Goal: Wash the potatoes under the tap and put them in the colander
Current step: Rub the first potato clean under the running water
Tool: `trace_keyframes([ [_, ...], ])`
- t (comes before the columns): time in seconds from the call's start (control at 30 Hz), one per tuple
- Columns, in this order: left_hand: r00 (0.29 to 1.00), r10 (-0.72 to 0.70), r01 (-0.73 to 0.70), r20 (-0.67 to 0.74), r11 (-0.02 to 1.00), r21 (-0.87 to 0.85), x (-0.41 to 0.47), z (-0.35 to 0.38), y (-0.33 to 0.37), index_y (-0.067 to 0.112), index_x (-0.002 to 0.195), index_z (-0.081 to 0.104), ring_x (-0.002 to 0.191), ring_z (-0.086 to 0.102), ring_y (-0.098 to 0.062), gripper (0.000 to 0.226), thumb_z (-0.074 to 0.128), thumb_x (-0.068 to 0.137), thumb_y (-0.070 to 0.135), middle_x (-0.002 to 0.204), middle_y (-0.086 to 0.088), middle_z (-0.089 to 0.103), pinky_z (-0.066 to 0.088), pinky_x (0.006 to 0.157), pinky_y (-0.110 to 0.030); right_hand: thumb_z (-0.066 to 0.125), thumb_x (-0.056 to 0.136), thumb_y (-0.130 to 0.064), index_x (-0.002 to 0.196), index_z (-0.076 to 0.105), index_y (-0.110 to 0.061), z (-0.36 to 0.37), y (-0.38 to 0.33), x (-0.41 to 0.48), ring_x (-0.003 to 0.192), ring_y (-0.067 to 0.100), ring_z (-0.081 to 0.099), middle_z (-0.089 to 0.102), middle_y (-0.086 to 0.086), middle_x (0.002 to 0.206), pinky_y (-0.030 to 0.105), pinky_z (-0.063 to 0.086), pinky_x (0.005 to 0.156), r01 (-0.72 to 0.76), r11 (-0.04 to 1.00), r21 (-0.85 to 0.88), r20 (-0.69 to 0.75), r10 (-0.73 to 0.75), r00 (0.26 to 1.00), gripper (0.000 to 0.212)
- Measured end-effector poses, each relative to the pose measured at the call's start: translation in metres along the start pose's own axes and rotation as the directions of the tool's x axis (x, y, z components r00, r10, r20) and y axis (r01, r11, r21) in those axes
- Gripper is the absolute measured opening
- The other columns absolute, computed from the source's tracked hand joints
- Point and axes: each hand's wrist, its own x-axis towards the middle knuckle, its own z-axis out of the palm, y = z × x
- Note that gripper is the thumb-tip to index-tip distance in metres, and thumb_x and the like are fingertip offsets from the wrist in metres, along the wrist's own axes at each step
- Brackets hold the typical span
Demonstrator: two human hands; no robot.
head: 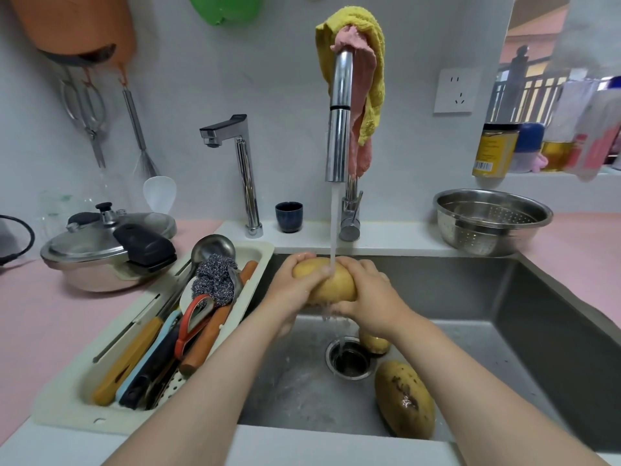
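A large yellow potato (331, 280) is held over the steel sink (537, 331), right under the water running from the chrome tap (339, 136). My left hand (289, 287) grips its left end and my right hand (369, 297) grips its right side. Two more potatoes lie on the sink floor: a dirty one (405, 398) at the front right and a smaller one (374, 341) partly hidden behind my right wrist. The steel colander (492, 220) stands on the counter at the right, behind the sink, with nothing visible in it.
The drain (349, 359) sits in the sink's middle. A white tray (67, 395) of utensils and a scrubber lies across the sink's left edge. A pressure cooker (107, 250) stands on the left counter. A second small tap (235, 163) and a dark cup (289, 216) are behind the sink.
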Motion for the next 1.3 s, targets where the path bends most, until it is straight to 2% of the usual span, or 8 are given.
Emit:
trace_keyframes([
  [0.17, 0.997, 0.074, -0.076, 0.025, 0.991, 0.108, 0.004, 0.004, 0.0, 0.041, 0.119, 0.062, 0.114, 0.061, -0.03, 0.042, 0.078, 0.08, 0.037, 0.135, -0.003, 0.052, 0.062, 0.066, -0.036, 0.087, 0.071, -0.049, 0.154, 0.032, -0.041, -0.005, 0.006, -0.001, 0.113, 0.03, 0.059, 0.044, 0.001, 0.129, 0.043, 0.049, 0.104, -0.006, 0.999, -0.052, -0.02, 0.005, 1.0, 0.099],
  [0.33, 0.921, 0.383, -0.332, -0.068, 0.865, 0.376, 0.002, 0.017, 0.001, 0.026, 0.105, 0.066, 0.106, 0.062, -0.023, 0.016, 0.051, 0.102, 0.021, 0.115, -0.004, 0.065, 0.051, 0.078, -0.029, 0.086, 0.067, -0.037, 0.149, 0.04, -0.041, -0.006, 0.0, -0.004, 0.097, 0.022, 0.058, 0.044, -0.001, 0.113, 0.029, 0.047, 0.086, -0.027, 1.0, -0.005, -0.036, 0.026, 0.999, 0.094],
  [0.43, 0.928, 0.362, -0.304, -0.082, 0.868, 0.393, 0.004, 0.021, 0.007, 0.018, 0.093, 0.074, 0.098, 0.063, -0.023, 0.027, 0.051, 0.097, 0.031, 0.103, -0.004, 0.069, 0.053, 0.086, -0.043, 0.085, 0.065, -0.039, 0.143, 0.044, -0.042, -0.005, -0.001, -0.005, 0.097, 0.021, 0.057, 0.048, -0.002, 0.11, 0.029, 0.045, 0.082, -0.039, 0.999, 0.001, -0.03, 0.039, 0.999, 0.089],
  [0.57, 0.948, 0.313, -0.3, 0.055, 0.827, 0.475, 0.004, 0.02, 0.003, 0.029, 0.109, 0.071, 0.104, 0.059, -0.009, 0.017, 0.067, 0.093, 0.03, 0.115, 0.008, 0.059, 0.048, 0.084, -0.022, 0.082, 0.061, -0.04, 0.139, 0.045, -0.045, -0.004, 0.005, -0.004, 0.099, 0.021, 0.058, 0.056, 0.001, 0.11, 0.031, 0.049, 0.082, -0.045, 0.999, -0.03, -0.031, 0.045, 0.999, 0.087],
  [0.7, 0.948, 0.299, -0.212, -0.107, 0.846, 0.49, 0.005, 0.017, 0.007, 0.021, 0.095, 0.072, 0.089, 0.062, -0.017, 0.029, 0.045, 0.103, 0.024, 0.102, -0.002, 0.068, 0.051, 0.073, -0.035, 0.082, 0.062, -0.045, 0.133, 0.05, -0.049, -0.002, 0.0, -0.004, 0.096, 0.023, 0.061, 0.054, -0.001, 0.106, 0.034, 0.053, 0.086, -0.01, 0.994, -0.109, -0.027, 0.007, 1.0, 0.078],
  [0.93, 0.988, 0.154, -0.139, -0.016, 0.928, 0.346, 0.0, 0.012, 0.006, 0.026, 0.125, 0.065, 0.112, 0.061, -0.016, 0.032, 0.066, 0.094, 0.026, 0.122, 0.005, 0.065, 0.054, 0.097, -0.04, 0.081, 0.067, -0.046, 0.132, 0.051, -0.046, -0.007, -0.003, -0.006, 0.092, 0.025, 0.062, 0.05, -0.002, 0.105, 0.032, 0.049, 0.079, -0.018, 0.983, -0.185, -0.044, 0.01, 0.999, 0.072],
  [1.1, 0.935, 0.264, -0.171, -0.236, 0.92, 0.352, 0.002, 0.016, 0.018, 0.02, 0.108, 0.071, 0.102, 0.06, -0.014, 0.029, 0.043, 0.103, 0.013, 0.096, 0.014, 0.065, 0.048, 0.087, -0.032, 0.079, 0.068, -0.05, 0.131, 0.049, -0.05, -0.001, -0.01, -0.007, 0.09, 0.026, 0.062, 0.048, -0.003, 0.104, 0.032, 0.049, 0.078, 0.028, 0.979, -0.203, -0.078, -0.044, 0.996, 0.07],
  [1.3, 0.98, 0.124, -0.148, 0.158, 0.977, 0.153, -0.005, -0.005, 0.008, 0.039, 0.124, 0.06, 0.109, 0.065, -0.021, 0.037, 0.07, 0.094, 0.02, 0.127, -0.002, 0.062, 0.057, 0.08, -0.03, 0.087, 0.068, -0.049, 0.12, 0.063, -0.051, -0.012, 0.008, -0.007, 0.098, 0.005, 0.067, 0.073, -0.016, 0.107, 0.031, 0.056, 0.09, -0.017, 0.96, 0.28, 0.021, 0.012, 1.0, 0.058],
])
